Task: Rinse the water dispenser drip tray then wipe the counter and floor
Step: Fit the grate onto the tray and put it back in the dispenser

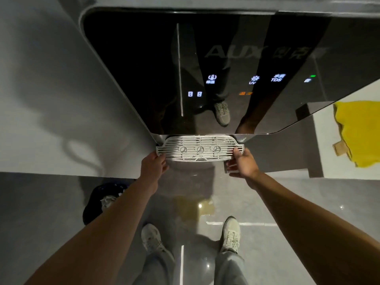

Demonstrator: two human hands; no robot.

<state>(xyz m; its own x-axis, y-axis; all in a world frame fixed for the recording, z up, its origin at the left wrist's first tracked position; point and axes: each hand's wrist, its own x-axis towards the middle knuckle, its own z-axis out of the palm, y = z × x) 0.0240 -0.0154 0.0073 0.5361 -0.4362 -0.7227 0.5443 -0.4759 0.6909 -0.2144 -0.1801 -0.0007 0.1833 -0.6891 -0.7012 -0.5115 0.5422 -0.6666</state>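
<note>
The drip tray [199, 148] is a silver slotted grille with three round marks, sticking out from under the black glossy front of the water dispenser [205, 68]. My left hand [153, 165] grips the tray's left end. My right hand [242, 163] grips its right end, thumb on top of the grille. A yellowish puddle [195, 208] lies on the grey floor below the tray, just ahead of my shoes.
A yellow cloth [357, 130] lies on a white counter [329, 161] at the right. A dark bin with crumpled paper [104, 200] stands on the floor at the left. A grey wall [51, 99] runs along the dispenser's left side.
</note>
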